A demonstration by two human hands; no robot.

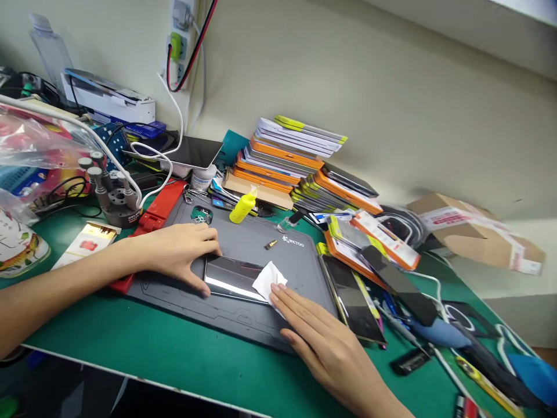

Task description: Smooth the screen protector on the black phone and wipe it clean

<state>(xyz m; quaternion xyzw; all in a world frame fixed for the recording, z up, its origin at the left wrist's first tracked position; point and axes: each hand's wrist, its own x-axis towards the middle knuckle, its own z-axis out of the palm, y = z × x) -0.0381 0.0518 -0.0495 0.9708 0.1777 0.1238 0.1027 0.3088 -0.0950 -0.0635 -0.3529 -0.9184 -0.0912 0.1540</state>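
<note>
A smartphone (232,277) with a dark, glossy face lies flat on a grey work mat (191,316). My left hand (180,255) grips the phone's left end, thumb at the near corner and curled fingers at the far one. On the phone's right end is a white tissue (268,281), partly hidden under the fingertips of my right hand (324,342). Those fingers are held together and press the tissue against the glass. Beyond the phone, a small brass-coloured piece (270,245) and a yellow bottle (243,206) rest on the mat.
Stacked orange and white flat boxes (278,157) lean by the wall. To the right lie another phone (352,296), cables and a blue-handled tool (444,334). A screwdriver stand (117,200), a cigarette pack (87,241) and a patterned mug (20,247) stand left.
</note>
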